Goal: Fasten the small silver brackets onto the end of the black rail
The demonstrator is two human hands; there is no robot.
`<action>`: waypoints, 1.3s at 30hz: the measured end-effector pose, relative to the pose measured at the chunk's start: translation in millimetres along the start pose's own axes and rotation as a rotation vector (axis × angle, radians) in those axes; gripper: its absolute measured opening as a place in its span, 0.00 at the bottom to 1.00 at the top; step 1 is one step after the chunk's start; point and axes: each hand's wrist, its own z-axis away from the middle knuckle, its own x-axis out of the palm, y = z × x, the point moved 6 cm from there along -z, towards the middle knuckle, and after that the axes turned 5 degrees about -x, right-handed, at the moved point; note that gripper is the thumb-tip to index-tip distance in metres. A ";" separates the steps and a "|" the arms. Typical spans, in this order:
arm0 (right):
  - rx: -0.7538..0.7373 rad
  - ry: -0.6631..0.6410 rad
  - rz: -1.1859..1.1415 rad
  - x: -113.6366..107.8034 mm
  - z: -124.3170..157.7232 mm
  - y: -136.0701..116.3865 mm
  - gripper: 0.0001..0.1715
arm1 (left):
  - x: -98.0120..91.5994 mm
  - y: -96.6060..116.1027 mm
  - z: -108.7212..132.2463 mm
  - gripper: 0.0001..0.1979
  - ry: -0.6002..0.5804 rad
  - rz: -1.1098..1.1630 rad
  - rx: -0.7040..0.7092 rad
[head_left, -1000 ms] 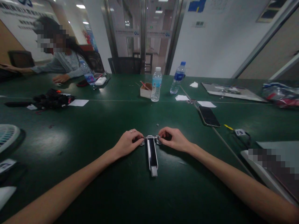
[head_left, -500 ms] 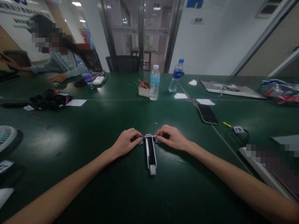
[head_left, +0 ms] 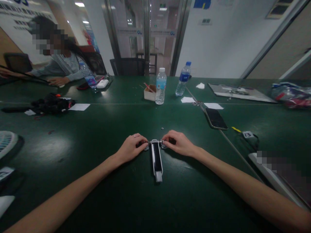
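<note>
The long, narrow black strip with silver edges point(head_left: 156, 158) lies flat on the green table point(head_left: 97, 187) straight in front of me. Its length runs away from me, and a pale grey tab sits at the end nearest me. Across its far end sits a short metal crossbar point(head_left: 155, 141), and that is where my fingers are.

My left hand point(head_left: 132, 148) rests on the table just left of the strip, fingers curled in, the tips pinched on the left end of the crossbar. My right hand point(head_left: 178, 144) mirrors it on the other side, thumb and forefinger closed on the right end. There are small metal bits under my fingertips on both sides, too tiny for me to make out. Both forearms lie low over the table, angled in towards the strip.

Just beyond my hands a small ring point(head_left: 162, 128) lies alone on the green surface. Farther back stand a clear water bottle point(head_left: 160, 85) with a small cardboard box point(head_left: 148, 93) touching it on the left, and a second bottle with a blue cap point(head_left: 183, 79) to the right. A dark phone point(head_left: 215, 118) lies face up, off to my right, with a tag marked 13 point(head_left: 247, 134) near it. To my left a white fan point(head_left: 7, 144) shows at the edge of my view, and a black bundle point(head_left: 52, 103) lies well apart. Another person point(head_left: 60, 66) sits at the far left corner, one hand point(head_left: 55, 81) on the table.
</note>
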 end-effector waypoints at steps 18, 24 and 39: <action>0.024 -0.018 0.016 -0.3 0.7 1.8 0.04 | 1.7 -3.1 0.6 0.10 -0.015 0.017 -0.008; 0.007 0.008 0.014 -0.3 0.9 2.6 0.04 | 0.6 -1.3 0.2 0.10 -0.005 0.008 0.001; -0.002 -0.024 0.022 -0.3 -0.3 0.4 0.06 | 1.8 -4.1 0.3 0.10 0.003 0.017 0.007</action>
